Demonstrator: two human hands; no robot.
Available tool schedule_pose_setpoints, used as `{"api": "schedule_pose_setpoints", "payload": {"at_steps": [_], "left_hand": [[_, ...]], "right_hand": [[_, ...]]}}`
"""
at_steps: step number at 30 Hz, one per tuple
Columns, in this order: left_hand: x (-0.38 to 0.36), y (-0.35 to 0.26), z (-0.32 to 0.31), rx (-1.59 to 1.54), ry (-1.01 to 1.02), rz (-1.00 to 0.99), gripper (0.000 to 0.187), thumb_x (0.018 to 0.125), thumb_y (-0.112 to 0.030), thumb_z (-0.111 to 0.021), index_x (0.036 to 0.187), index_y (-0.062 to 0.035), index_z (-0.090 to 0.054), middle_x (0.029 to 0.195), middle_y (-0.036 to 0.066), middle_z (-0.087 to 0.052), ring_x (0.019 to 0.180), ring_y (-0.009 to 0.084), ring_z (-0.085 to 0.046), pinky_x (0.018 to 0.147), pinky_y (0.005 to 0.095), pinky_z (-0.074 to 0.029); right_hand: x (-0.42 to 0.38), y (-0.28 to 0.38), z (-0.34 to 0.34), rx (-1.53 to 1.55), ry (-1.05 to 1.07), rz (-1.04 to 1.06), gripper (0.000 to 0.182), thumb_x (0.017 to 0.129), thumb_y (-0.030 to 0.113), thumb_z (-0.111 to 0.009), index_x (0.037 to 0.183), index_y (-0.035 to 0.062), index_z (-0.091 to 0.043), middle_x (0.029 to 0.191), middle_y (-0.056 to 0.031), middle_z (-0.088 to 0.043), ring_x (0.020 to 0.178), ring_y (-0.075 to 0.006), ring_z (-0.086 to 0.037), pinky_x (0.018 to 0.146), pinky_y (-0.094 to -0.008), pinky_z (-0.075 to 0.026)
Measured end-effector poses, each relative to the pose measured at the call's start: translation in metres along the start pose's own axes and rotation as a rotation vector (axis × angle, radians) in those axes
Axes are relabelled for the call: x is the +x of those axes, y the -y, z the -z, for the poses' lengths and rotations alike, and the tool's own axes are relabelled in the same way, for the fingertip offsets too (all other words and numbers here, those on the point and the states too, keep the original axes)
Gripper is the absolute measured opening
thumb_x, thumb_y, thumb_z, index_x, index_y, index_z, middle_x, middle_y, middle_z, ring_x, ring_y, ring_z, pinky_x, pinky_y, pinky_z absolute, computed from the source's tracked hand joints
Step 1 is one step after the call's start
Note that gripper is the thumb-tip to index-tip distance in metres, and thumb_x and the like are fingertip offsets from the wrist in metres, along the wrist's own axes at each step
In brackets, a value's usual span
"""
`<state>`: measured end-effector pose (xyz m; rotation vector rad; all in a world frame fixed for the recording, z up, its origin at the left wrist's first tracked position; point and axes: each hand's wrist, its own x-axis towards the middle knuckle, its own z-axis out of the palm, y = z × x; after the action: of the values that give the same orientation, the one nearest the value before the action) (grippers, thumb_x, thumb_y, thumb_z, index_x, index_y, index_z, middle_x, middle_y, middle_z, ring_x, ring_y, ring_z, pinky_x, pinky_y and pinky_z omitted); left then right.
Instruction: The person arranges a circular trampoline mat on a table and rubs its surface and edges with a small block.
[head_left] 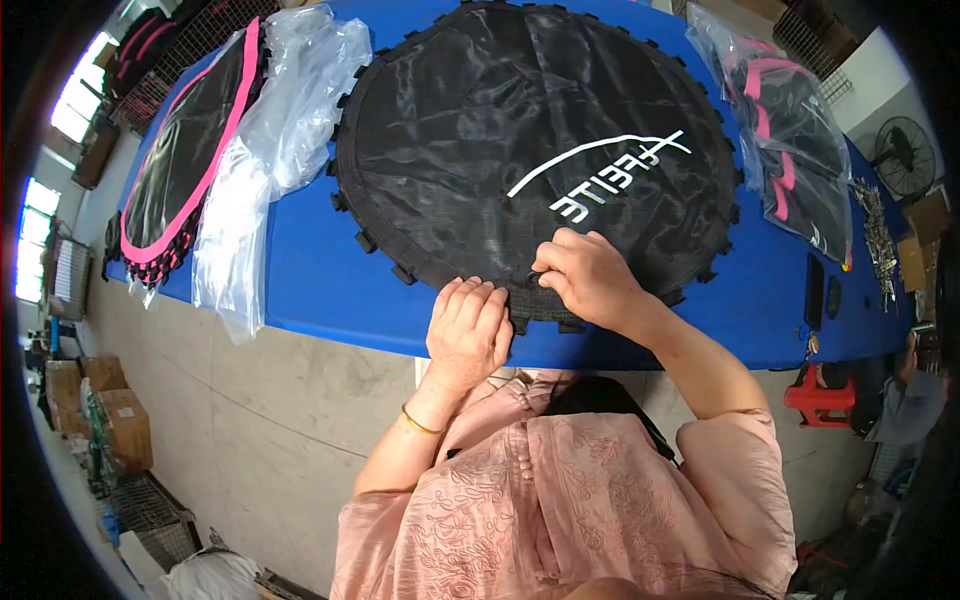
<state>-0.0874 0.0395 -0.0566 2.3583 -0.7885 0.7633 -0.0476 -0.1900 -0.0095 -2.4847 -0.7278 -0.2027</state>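
Observation:
A round black trampoline mat (450, 150) with webbing tabs round its rim and white lettering lies flat on a blue-covered table. My left hand (468, 325) rests palm down on the mat's near edge, its fingers stretched out side by side. Just right of it, my right hand (588, 275) is closed in a pinch over the edge band. Something small and dark shows at its fingertips, too little to name. Part of the near rim is hidden under both hands.
Clear plastic bags (290, 110) and a pink-edged black mat (195, 140) lie on the left of the blue table (330, 310). To the right are bagged pink-and-black pieces (795, 150), a dark phone-like object (815, 290) and a pile of metal parts (877, 240). A red stool (822, 398) stands below.

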Motion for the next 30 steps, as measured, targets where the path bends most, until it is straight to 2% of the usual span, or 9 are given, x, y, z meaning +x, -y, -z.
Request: {"api": "schedule_pose_setpoints", "payload": {"at_steps": [10,21,30], "left_hand": [[0.002,-0.002,0.002,0.015,-0.005,-0.013,0.029,0.088,-0.012,-0.071,0.114,-0.0019,-0.072,0.113,0.014,-0.068,0.113,0.0328,-0.066,0.107,0.0505,-0.05],[0.002,-0.002,0.001,0.019,0.005,0.001,0.028,0.088,-0.014,-0.071,0.114,-0.0023,-0.072,0.113,0.014,-0.068,0.113,0.033,-0.066,0.108,0.0508,-0.05],[-0.001,0.0,0.0,0.027,0.015,-0.001,0.03,0.087,-0.015,-0.071,0.115,-0.0026,-0.073,0.114,0.014,-0.068,0.115,0.0322,-0.066,0.109,0.0506,-0.05]], "right_hand": [[0.044,0.015,-0.03,0.065,-0.046,0.023,0.013,0.089,0.008,-0.076,0.098,0.0092,-0.067,0.095,-0.0084,-0.065,0.094,-0.0328,-0.066,0.087,-0.0443,-0.05],[0.018,0.01,-0.015,0.055,-0.045,0.038,0.012,0.087,0.008,-0.077,0.094,0.0083,-0.067,0.093,-0.0079,-0.064,0.09,-0.0317,-0.066,0.081,-0.0448,-0.048],[0.119,-0.019,-0.044,-0.041,-0.097,0.036,0.012,0.088,0.007,-0.077,0.096,0.0079,-0.068,0.094,-0.0112,-0.068,0.09,-0.0358,-0.068,0.084,-0.0452,-0.052]]}}
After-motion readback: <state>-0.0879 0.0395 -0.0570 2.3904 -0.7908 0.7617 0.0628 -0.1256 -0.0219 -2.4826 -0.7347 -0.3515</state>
